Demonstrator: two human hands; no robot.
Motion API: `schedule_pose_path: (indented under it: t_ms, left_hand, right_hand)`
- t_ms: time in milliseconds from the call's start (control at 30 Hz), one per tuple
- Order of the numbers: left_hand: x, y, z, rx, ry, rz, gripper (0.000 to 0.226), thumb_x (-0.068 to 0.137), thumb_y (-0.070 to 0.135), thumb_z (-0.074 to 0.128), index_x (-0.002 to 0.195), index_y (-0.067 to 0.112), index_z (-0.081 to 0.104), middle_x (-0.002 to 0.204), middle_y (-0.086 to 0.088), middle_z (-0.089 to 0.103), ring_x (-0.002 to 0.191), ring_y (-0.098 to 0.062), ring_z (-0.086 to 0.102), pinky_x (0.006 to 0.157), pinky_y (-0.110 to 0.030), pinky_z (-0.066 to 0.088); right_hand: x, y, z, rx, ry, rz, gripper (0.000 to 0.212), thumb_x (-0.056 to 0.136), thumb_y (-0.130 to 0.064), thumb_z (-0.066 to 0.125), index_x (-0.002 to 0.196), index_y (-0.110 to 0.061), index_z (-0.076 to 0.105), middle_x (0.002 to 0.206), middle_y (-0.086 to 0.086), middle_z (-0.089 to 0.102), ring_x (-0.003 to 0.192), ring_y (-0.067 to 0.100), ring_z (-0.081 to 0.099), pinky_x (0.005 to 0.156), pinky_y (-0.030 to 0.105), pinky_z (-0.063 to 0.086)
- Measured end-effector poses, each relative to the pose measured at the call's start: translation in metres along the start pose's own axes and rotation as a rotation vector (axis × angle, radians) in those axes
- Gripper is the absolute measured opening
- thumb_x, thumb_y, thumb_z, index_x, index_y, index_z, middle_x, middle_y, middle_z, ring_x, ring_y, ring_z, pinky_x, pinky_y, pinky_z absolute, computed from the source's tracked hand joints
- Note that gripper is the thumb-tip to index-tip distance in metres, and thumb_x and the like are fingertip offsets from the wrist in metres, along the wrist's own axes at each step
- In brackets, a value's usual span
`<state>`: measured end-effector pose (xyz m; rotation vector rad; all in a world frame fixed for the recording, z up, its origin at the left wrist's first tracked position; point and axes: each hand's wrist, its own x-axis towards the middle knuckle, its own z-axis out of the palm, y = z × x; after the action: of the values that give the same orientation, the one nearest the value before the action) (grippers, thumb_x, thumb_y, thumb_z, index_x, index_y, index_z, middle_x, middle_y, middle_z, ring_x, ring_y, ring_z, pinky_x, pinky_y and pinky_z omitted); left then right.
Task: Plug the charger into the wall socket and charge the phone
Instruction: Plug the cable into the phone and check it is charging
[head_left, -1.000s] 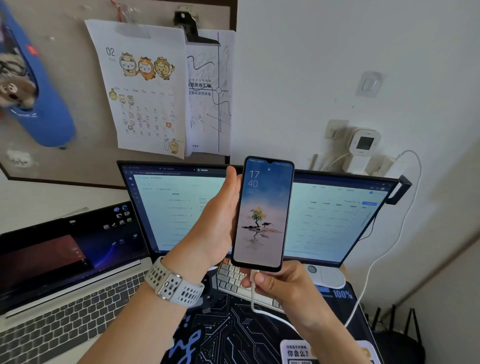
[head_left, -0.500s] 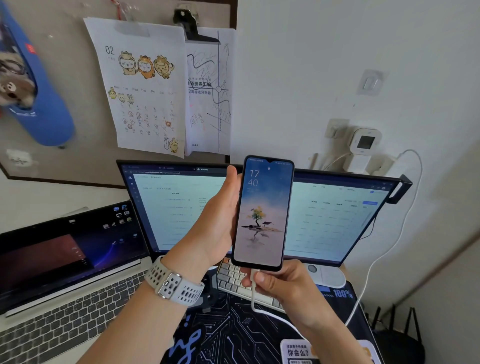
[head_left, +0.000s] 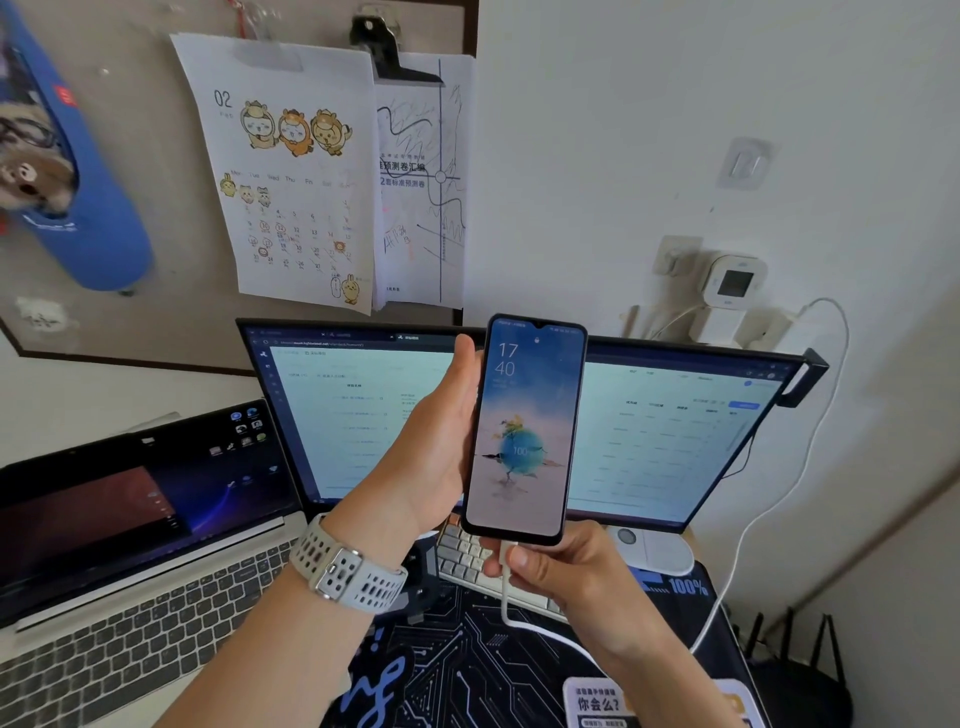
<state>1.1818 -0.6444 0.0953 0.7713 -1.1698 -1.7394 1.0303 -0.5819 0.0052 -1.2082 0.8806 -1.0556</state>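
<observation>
My left hand (head_left: 439, 441) grips a black phone (head_left: 524, 431) upright in front of the monitor, thumb along its left edge. The lit screen reads 17 40 and shows a blue bubble with 100. My right hand (head_left: 566, 571) pinches the white plug at the phone's bottom edge. From there the white cable (head_left: 748, 530) loops right and climbs the wall to a white charger (head_left: 719, 325) sitting in the wall socket (head_left: 763, 327) behind the monitor's right corner.
A wide monitor (head_left: 363, 415) stands behind the phone, an open laptop (head_left: 130, 519) to the left, a keyboard (head_left: 467, 558) and dark desk mat (head_left: 467, 670) below. A small white display device (head_left: 732, 283) and calendar sheets (head_left: 291, 171) hang on the wall.
The phone screen changed from the tree wallpaper to a blue bubble showing 100. Both hands stayed in place.
</observation>
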Motion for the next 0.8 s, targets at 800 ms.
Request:
schedule_pose_path:
  t_ms: [800]
  left_hand:
    - [0.004, -0.061, -0.022, -0.027, 0.182, -0.131, 0.05, 0.092, 0.062, 0.032, 0.093, 0.037, 0.075, 0.103, -0.001, 0.077, 0.094, -0.019, 0.073, 0.078, -0.036, 0.057]
  right_hand:
    - [-0.004, 0.039, -0.01, -0.089, -0.035, 0.245, 0.016, 0.083, -0.017, 0.072, 0.097, -0.02, 0.077, 0.099, 0.002, 0.078, 0.097, 0.016, 0.072, 0.081, 0.023, 0.055]
